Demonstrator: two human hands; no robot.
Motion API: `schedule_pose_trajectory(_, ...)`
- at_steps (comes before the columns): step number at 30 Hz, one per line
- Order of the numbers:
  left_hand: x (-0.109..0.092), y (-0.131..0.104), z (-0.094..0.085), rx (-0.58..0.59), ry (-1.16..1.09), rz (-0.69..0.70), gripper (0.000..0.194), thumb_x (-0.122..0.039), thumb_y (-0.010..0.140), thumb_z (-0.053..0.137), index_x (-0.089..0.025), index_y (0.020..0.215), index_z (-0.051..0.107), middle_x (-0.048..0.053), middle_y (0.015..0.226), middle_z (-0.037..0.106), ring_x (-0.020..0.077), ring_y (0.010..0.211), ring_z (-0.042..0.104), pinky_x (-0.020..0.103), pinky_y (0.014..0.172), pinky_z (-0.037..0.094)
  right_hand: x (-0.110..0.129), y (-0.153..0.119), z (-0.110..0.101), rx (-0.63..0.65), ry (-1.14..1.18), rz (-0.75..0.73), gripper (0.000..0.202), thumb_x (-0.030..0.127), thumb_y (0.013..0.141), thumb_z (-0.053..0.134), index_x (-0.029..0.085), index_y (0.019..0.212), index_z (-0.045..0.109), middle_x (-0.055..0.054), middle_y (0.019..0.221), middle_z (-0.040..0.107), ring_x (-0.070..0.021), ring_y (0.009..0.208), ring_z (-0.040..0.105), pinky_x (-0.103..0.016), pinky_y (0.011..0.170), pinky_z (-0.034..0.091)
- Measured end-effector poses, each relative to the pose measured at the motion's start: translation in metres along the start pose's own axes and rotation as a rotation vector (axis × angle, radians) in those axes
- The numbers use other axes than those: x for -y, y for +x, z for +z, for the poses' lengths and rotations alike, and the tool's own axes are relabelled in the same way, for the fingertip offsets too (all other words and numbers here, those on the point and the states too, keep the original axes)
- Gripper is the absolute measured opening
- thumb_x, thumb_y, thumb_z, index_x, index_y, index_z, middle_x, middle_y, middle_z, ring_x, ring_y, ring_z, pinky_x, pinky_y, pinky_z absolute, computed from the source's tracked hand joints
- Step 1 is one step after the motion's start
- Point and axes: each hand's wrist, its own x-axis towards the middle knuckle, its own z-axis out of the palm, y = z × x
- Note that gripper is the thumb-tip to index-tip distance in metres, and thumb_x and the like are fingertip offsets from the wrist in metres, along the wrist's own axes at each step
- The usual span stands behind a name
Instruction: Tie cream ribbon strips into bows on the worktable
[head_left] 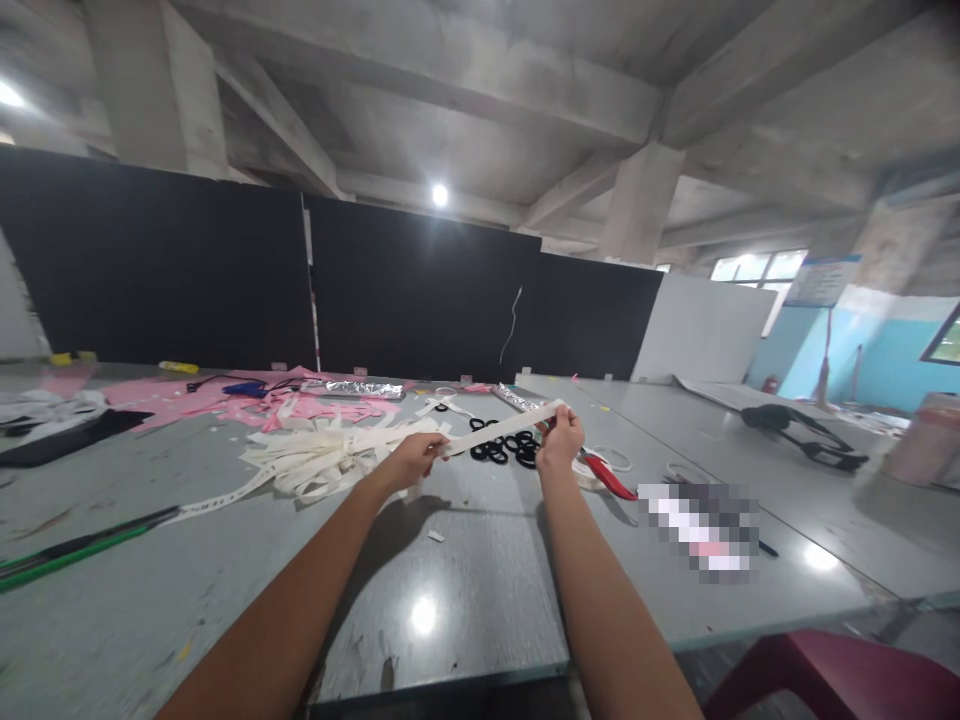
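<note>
Between my two hands a white fabric strip [499, 430] is stretched, slanting up to the right above the table. My left hand [417, 458] is closed on its lower left end, and a short piece hangs below the fingers. My right hand [561, 437] pinches the upper right end. Behind the strip lies a group of black rings [491, 453], partly covered by it. A loose pile of white strips [315, 460] lies to the left of my left hand. Red-handled scissors [611, 475] rest just right of my right wrist, their blades mostly hidden.
Pink sheeting [161, 398] and foil-wrapped pieces [364, 390] lie along the back of the grey table [480, 610], before black panels [420, 290]. A green-edged tool [90, 548] is at left. Black headgear [806, 435] lies right; a dark red stool [832, 680] stands at the front edge.
</note>
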Motion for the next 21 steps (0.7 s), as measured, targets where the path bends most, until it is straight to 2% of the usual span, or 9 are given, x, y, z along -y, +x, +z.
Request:
schedule_pose_trajectory(6,0.004,-0.006,-0.026,0.019,-0.034,-0.053,0.029,-0.038,0.078,0.047,-0.015,0.082,0.063,-0.004,0.048,0.048,0.0101,0.043,0.045,0.021,0.048,0.034,0.007,0.017,-0.013,-0.112,0.038,-0.021,0.024,0.038,0.079,0.057,0.020,0.089,0.045,0.002,0.072,0.063,-0.0093,0.060,0.064,-0.015,0.044,0.049)
schedule_pose_trajectory(9,0.019,-0.008,-0.034,0.024,-0.048,-0.114,0.032,-0.042,0.077,0.049,-0.014,0.081,0.064,-0.004,0.045,0.047,0.0108,0.042,0.045,0.022,0.047,0.034,0.010,0.022,-0.018,-0.153,0.055,-0.030,0.025,0.038,0.078,0.057,0.021,0.088,0.043,0.003,0.070,0.062,-0.0090,0.056,0.063,-0.014,0.041,0.046)
schedule_pose_trajectory(11,0.031,-0.008,-0.038,0.079,-0.025,-0.142,0.031,-0.041,0.074,0.053,-0.014,0.081,0.066,0.000,0.053,0.057,0.0132,0.047,0.052,0.023,0.051,0.038,0.011,0.021,-0.018,-0.137,0.057,-0.032,0.027,0.039,0.076,0.059,0.021,0.087,0.042,0.004,0.069,0.062,-0.0085,0.054,0.062,-0.014,0.039,0.044)
schedule_pose_trajectory(14,0.039,-0.009,-0.037,0.123,0.069,-0.128,0.032,-0.038,0.069,0.061,-0.017,0.091,0.069,0.007,0.088,0.070,0.0208,0.077,0.063,0.028,0.069,0.045,0.006,0.011,-0.010,0.011,0.036,0.002,0.031,0.039,0.071,0.065,0.021,0.083,0.042,0.005,0.068,0.061,-0.0075,0.053,0.060,-0.013,0.040,0.043)
schedule_pose_trajectory(17,0.028,-0.007,-0.027,-0.027,0.167,-0.010,0.047,-0.040,0.068,0.064,-0.022,0.111,0.064,0.008,0.121,0.061,0.0262,0.104,0.057,0.034,0.088,0.042,-0.003,-0.012,0.004,0.243,-0.006,0.088,0.034,0.033,0.063,0.071,0.020,0.082,0.046,0.005,0.070,0.061,-0.0072,0.054,0.058,-0.016,0.044,0.047)
schedule_pose_trajectory(19,0.015,-0.004,-0.015,-0.121,0.142,0.083,0.053,-0.044,0.070,0.063,-0.021,0.118,0.059,0.009,0.126,0.057,0.0270,0.111,0.053,0.035,0.093,0.039,-0.009,-0.031,0.014,0.405,-0.045,0.147,0.034,0.030,0.060,0.073,0.019,0.083,0.051,0.003,0.075,0.062,-0.0088,0.059,0.059,-0.019,0.049,0.050)
schedule_pose_trajectory(21,0.002,-0.001,-0.002,-0.184,0.030,0.106,0.054,-0.047,0.076,0.057,-0.021,0.123,0.055,0.010,0.123,0.058,0.0247,0.107,0.056,0.035,0.090,0.041,-0.014,-0.049,0.021,0.539,-0.084,0.195,0.034,0.028,0.060,0.074,0.018,0.087,0.055,0.001,0.078,0.063,-0.0103,0.063,0.059,-0.021,0.053,0.052)
